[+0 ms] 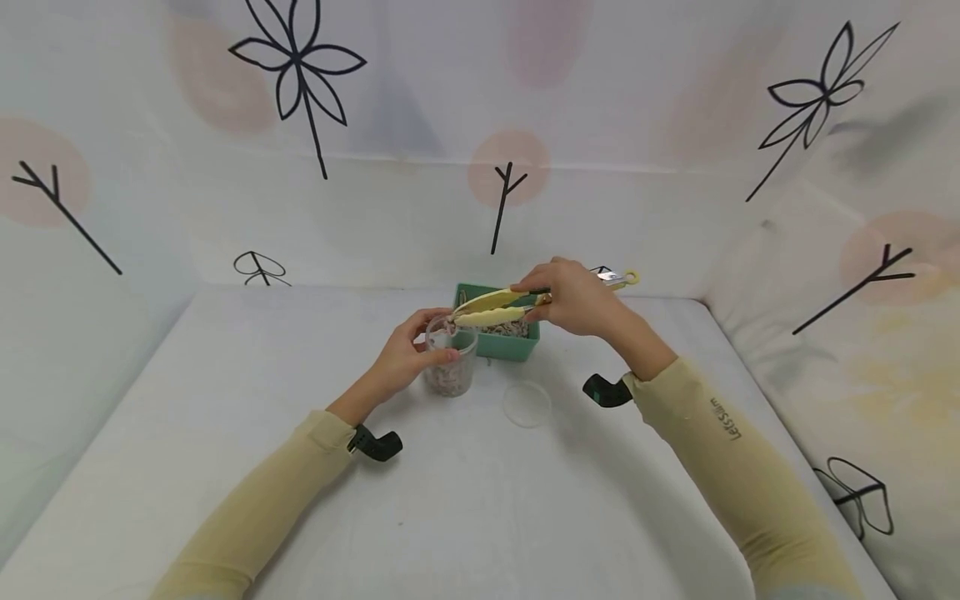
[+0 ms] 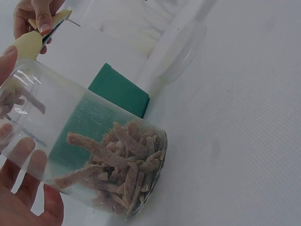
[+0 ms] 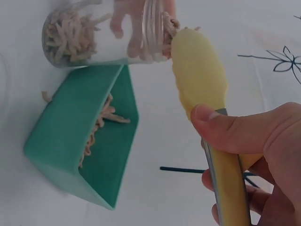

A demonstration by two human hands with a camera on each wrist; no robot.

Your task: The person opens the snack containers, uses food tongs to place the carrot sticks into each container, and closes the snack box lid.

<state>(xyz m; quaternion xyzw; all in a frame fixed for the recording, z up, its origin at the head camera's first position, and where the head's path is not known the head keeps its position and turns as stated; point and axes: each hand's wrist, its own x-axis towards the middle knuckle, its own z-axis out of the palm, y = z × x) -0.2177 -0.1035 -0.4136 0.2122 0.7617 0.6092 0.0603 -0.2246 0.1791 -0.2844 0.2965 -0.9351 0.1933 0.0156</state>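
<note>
My left hand grips a clear plastic jar round its side, near the mouth. Brownish dried strips fill the lower part of the jar. In my right hand are tongs with yellow scalloped heads and a metal handle. The tong tips are right at the jar's mouth, pinching a few more strips there. Just behind the jar stands a green rectangular box with more of the same strips in it.
A round translucent lid lies flat on the white table, to the right of the jar. One loose strip lies on the table beside the green box. A patterned cloth wall rises behind the table.
</note>
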